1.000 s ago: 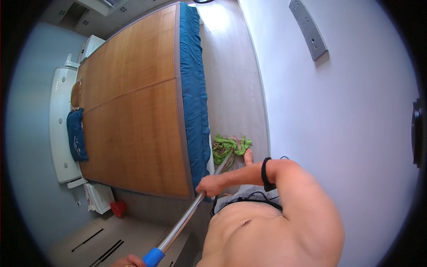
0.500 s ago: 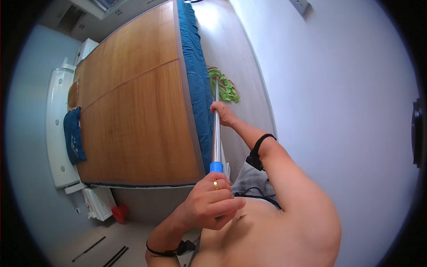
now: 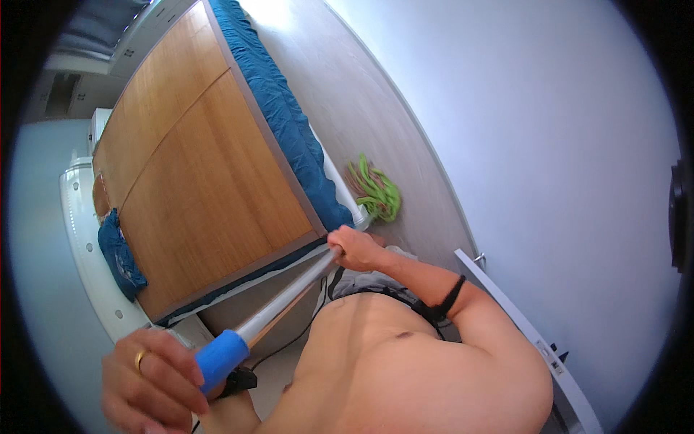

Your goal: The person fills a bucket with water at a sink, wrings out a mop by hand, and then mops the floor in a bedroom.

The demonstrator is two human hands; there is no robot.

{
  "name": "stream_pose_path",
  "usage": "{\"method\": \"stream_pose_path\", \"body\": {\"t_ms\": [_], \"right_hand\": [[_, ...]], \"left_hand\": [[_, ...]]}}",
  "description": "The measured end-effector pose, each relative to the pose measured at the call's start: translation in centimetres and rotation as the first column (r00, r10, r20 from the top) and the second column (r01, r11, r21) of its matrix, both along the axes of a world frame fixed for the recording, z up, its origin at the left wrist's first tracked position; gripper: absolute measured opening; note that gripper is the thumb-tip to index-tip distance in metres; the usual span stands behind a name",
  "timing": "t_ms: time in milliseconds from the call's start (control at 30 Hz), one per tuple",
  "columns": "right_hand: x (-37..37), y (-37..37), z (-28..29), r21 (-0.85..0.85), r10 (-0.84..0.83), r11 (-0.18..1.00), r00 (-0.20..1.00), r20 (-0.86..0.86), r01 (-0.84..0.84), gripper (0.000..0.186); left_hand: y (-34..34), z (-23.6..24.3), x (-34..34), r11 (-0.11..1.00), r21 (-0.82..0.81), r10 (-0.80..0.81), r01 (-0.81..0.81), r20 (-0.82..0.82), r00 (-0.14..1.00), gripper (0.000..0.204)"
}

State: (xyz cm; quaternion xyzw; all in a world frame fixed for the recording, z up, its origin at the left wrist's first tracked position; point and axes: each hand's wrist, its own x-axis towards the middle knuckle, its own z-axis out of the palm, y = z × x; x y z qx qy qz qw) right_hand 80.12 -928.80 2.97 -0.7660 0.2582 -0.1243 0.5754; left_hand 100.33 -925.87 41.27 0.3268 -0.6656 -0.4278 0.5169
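Note:
A mop slants across the lower middle, with a silver pole (image 3: 289, 300) and a blue end grip (image 3: 221, 358). My left hand (image 3: 155, 376), wearing a ring, is closed round the blue grip at the lower left. Further along the pole, my right hand (image 3: 354, 248) is wrapped round it near the bed's corner. The green stringy mop head (image 3: 379, 189) rests on the grey floor beside the bed. Part of the pole near the mop head is hidden behind my right hand.
A bed with a brown mat (image 3: 195, 166) and blue bedding (image 3: 278, 101) fills the left. A blue pillow (image 3: 119, 253) lies by the white headboard (image 3: 87, 246). A white wall (image 3: 549, 145) bounds the right, with a door edge (image 3: 520, 333) at lower right.
My left hand has swung down and left with the blue grip, tilting the pole. My right hand has come nearer, and the mop head has been drawn closer along the bed. The view has turned.

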Motion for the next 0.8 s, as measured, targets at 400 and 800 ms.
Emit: {"method": "stream_pose_path", "body": {"t_ms": [400,800], "right_hand": [[-6.2,2.8,-3.2,-0.212,-0.429,0.896,0.883,-0.191,0.389,0.009],[1.2,-16.0,-13.1,-0.365,-0.526,0.738,0.823,0.216,0.568,0.020]], "left_hand": [[-4.5,-5.5,-4.2,0.979,0.187,0.125,-0.080,-0.241,0.962,0.016],[0.8,-14.2,-11.5,0.998,-0.057,-0.005,0.034,0.448,0.894,0.022]]}}
